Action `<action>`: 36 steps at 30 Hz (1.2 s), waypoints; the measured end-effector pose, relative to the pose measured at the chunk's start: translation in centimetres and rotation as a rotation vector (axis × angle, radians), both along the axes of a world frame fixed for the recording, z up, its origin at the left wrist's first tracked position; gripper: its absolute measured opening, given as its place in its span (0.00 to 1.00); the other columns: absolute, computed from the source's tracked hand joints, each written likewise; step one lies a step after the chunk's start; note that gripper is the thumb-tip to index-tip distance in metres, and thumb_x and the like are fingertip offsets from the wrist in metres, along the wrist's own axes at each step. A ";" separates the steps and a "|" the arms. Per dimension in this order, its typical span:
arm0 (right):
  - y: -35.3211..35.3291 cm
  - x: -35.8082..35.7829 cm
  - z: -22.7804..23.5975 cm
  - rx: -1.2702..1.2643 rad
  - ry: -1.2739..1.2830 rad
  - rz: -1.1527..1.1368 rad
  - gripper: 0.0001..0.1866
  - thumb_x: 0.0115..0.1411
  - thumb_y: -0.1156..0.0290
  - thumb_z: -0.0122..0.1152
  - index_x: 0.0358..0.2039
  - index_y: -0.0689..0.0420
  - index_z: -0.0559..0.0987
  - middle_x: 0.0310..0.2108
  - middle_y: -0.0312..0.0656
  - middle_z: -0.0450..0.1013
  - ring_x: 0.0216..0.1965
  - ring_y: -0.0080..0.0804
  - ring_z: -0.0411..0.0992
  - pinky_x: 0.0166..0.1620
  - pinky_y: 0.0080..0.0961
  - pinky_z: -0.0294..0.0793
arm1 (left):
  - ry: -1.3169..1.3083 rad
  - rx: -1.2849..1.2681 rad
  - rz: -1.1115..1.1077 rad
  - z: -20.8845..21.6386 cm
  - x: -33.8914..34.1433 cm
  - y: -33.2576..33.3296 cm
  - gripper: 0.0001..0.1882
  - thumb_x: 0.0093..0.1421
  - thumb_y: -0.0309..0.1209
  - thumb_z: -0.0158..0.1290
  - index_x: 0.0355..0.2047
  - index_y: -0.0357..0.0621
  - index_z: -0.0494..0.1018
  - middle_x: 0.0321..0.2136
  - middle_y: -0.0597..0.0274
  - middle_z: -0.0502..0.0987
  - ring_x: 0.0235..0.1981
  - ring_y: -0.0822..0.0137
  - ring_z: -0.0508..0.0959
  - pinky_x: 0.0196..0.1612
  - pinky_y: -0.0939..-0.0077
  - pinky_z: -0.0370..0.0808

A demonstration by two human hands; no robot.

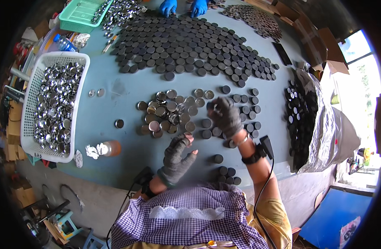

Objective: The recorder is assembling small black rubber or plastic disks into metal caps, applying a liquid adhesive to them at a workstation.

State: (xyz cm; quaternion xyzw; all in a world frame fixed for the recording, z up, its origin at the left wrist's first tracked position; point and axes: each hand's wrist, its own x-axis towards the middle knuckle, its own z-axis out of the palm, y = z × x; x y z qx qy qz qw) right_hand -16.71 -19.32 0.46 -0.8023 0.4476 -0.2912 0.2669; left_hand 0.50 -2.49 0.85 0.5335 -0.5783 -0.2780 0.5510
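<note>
My left hand [176,159], in a grey fingerless glove, hovers by the near edge of a loose pile of shiny silver lids [160,111]. Its fingers and thumb are apart, and nothing shows between them. To the right, my right hand [226,118] wears a matching glove, with its fingers curled together. Something dark shows at its fingertips, but I cannot make it out. Around this hand stand black round caps [206,134], some in short rows. More black caps [218,159] sit near the table's front edge. One silver-rimmed lid [119,123] lies apart on the left.
A white basket [87,68] of silver lids stands left, near a jar [112,148] of amber liquid. A broad sheet of dark discs [169,45] spreads across the back, where another person's blue-gloved hands [168,7] work. A silvery bag [323,124] with black caps lies right.
</note>
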 end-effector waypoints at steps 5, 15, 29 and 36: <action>-5.4 1.1 -1.4 -0.081 0.202 -0.018 0.12 0.51 0.70 0.62 0.37 0.54 0.76 0.37 0.49 0.73 0.44 0.52 0.70 0.44 0.46 0.72 | 0.025 0.126 -0.028 -0.5 0.0 0.5 0.21 0.49 0.16 0.62 0.45 0.38 0.74 0.38 0.61 0.77 0.33 0.70 0.77 0.40 0.77 0.77; -2.5 0.3 2.3 0.076 0.587 0.193 0.20 0.53 0.60 0.65 0.43 0.58 0.76 0.41 0.53 0.73 0.41 0.54 0.72 0.45 0.46 0.73 | -0.462 0.090 -0.276 -1.7 -2.7 1.0 0.23 0.45 0.25 0.65 0.44 0.43 0.74 0.44 0.55 0.75 0.42 0.57 0.78 0.45 0.64 0.77; 11.5 -6.7 1.9 0.111 -0.105 -0.103 0.10 0.60 0.70 0.59 0.42 0.56 0.75 0.31 0.43 0.76 0.26 0.38 0.73 0.33 0.27 0.74 | -0.155 0.086 -0.404 -1.5 -6.1 -0.2 0.14 0.46 0.23 0.62 0.35 0.43 0.75 0.33 0.58 0.74 0.35 0.59 0.77 0.40 0.67 0.76; 13.7 -6.1 -0.2 0.635 -0.599 0.050 0.28 0.66 0.59 0.56 0.63 0.55 0.65 0.53 0.41 0.71 0.32 0.18 0.68 0.37 0.19 0.71 | -0.109 0.081 -0.222 -1.9 -3.3 1.6 0.24 0.44 0.24 0.68 0.43 0.38 0.76 0.40 0.55 0.78 0.43 0.59 0.79 0.47 0.69 0.76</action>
